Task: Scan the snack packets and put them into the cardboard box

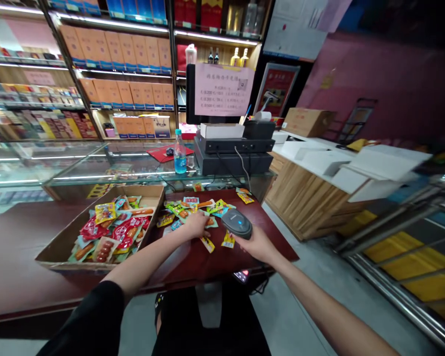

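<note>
My right hand (257, 242) is wrapped round a dark grey barcode scanner (236, 222), which shows a small blue light on top. A small yellow packet (228, 240) lies just under the scanner. Among a loose pile of small sausage snack packets (181, 207), my left hand (196, 225) has its fingers bent down and closed on a snack packet (211, 222), mostly hidden by the fingers. Another yellow packet (207, 244) is on the table close below that hand. To the left stands an open cardboard box (154, 198) filled with red, yellow and clear sausage packets (124, 232).
Behind the dark red table (166, 267) runs a glass counter (85, 165). On it are a blue-liquid bottle (180, 153), a black cash register unit (233, 160) and a screen covered by a pink notice (223, 91). A metal railing (400, 296) stands at the right.
</note>
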`<state>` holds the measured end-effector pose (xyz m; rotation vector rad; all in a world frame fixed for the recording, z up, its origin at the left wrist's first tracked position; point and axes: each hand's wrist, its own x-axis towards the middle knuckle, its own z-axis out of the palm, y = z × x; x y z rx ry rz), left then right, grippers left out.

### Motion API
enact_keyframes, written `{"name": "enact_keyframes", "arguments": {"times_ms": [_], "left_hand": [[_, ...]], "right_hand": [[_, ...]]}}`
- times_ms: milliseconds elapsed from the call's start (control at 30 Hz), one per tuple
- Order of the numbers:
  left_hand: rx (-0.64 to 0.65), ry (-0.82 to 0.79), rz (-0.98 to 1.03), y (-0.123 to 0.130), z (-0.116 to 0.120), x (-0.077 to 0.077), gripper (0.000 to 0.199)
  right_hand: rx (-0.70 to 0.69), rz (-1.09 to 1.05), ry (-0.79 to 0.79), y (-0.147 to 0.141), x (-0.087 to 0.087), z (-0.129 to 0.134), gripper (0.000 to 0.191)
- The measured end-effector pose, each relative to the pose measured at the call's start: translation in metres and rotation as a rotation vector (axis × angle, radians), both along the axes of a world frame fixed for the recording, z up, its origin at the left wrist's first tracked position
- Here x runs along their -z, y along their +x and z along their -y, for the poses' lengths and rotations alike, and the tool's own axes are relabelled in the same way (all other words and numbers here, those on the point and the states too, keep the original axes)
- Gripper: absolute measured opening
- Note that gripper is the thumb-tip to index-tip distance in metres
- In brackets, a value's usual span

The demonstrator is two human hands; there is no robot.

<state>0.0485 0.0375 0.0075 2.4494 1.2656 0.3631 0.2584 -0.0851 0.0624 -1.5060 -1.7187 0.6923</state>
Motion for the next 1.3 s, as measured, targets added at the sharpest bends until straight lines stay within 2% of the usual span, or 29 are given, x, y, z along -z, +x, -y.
{"name": "enact_keyframes", "arguments": {"times_ms": [67,200,300,367,467,567,667,767,867,933,1133,1300], "left_hand": [[-0.021,-0.031,-0.025,0.002,-0.001,0.002,0.034],[-0.069,-0.048,0.092,0.0,-0.005,-0.002,0.009],[-0.158,-0.085,0.21,-0.005,-0.012,-0.011,0.014],[-0.268,-0.209,0.358,-0.01,-0.015,-0.019,0.018],[-0.401,-0.534,0.733,-0.02,-0.015,-0.029,0.013],[-0.389,-0.819,1.057,-0.031,-0.008,-0.038,0.015],[-0.393,-0.95,1.186,-0.042,0.0,-0.041,0.023],[-0.477,-0.937,1.177,-0.051,0.004,-0.037,0.032],[-0.558,-0.81,1.18,-0.056,0.005,-0.03,0.034],[-0.565,-0.749,1.227,-0.058,0.005,-0.027,0.035],[-0.57,-0.859,1.331,-0.065,0.009,-0.033,0.032],[-0.56,-0.879,1.35,-0.067,0.015,-0.036,0.03]], "right_hand": [[-0.007,-0.009,-0.009,0.001,-0.002,0.002,0.02],[-0.001,-0.017,-0.001,0.0,-0.002,0.002,0.02],[-0.006,-0.023,-0.001,-0.003,0.0,0.002,0.022],[-0.02,-0.027,-0.005,-0.005,0.001,0.001,0.024],[-0.064,-0.026,0.022,-0.008,0.005,-0.001,0.025],[-0.117,-0.03,0.052,-0.011,0.007,-0.005,0.029],[-0.133,-0.014,0.023,-0.017,0.007,-0.007,0.03],[-0.148,0.0,0.013,-0.026,0.006,-0.008,0.029],[-0.173,0.0,0.027,-0.033,0.007,-0.01,0.032],[-0.189,0.008,0.026,-0.037,0.008,-0.012,0.034],[-0.214,0.031,0.033,-0.044,0.009,-0.014,0.031],[-0.221,0.055,0.028,-0.049,0.008,-0.016,0.029]]}}
